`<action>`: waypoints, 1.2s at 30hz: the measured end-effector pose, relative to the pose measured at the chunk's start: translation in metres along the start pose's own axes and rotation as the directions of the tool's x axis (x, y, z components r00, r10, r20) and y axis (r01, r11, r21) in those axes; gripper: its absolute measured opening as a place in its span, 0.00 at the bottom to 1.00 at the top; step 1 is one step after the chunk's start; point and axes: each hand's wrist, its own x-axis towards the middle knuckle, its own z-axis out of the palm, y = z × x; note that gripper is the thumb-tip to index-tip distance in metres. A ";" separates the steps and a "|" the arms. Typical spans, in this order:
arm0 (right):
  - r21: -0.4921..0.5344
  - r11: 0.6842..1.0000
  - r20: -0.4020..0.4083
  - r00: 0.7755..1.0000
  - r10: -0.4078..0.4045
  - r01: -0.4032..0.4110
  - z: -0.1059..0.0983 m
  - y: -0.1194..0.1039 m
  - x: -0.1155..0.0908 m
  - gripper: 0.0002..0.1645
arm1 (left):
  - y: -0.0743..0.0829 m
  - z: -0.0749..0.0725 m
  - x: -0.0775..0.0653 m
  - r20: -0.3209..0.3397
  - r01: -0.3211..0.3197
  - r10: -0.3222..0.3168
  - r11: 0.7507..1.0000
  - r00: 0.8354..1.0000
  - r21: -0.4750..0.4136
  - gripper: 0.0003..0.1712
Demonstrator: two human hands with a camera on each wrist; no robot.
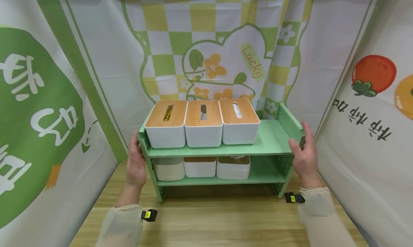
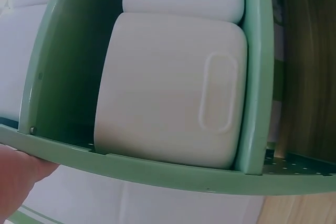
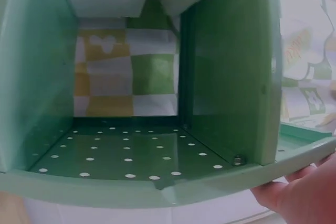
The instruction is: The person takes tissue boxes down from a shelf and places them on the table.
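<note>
A green two-tier shelf stands on the wooden table, between both hands. My left hand touches the outer side of its left panel, fingers fairly straight. At the right panel is my right hand, its fingers along the outside and the thumb extended by the front edge. On the upper tier sit three white boxes with wood-look lids: a left box, a middle box and a right box. Each lid has a slot. Below, a cream box and two white boxes share the lower tier.
The wooden tabletop extends in front of the shelf. Behind hangs a checked curtain with printed flowers. Printed cloth walls close in the left and right sides. Round holes dot the shelf's side panel.
</note>
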 end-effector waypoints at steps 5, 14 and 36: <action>0.065 0.996 -0.003 0.998 0.068 -0.067 -0.004 -0.004 0.007 0.32 | 0.000 -0.004 0.007 0.018 0.033 -0.033 0.999 0.999 -0.026 0.33; 0.049 0.979 0.068 0.979 0.193 -0.197 -0.007 -0.003 0.025 0.32 | 0.010 -0.009 0.028 0.017 0.187 -0.190 0.978 0.982 0.089 0.34; 0.106 0.930 0.053 0.936 0.348 -0.352 -0.012 0.001 0.032 0.35 | 0.010 0.012 0.046 -0.379 0.501 -0.410 0.845 0.830 0.185 0.20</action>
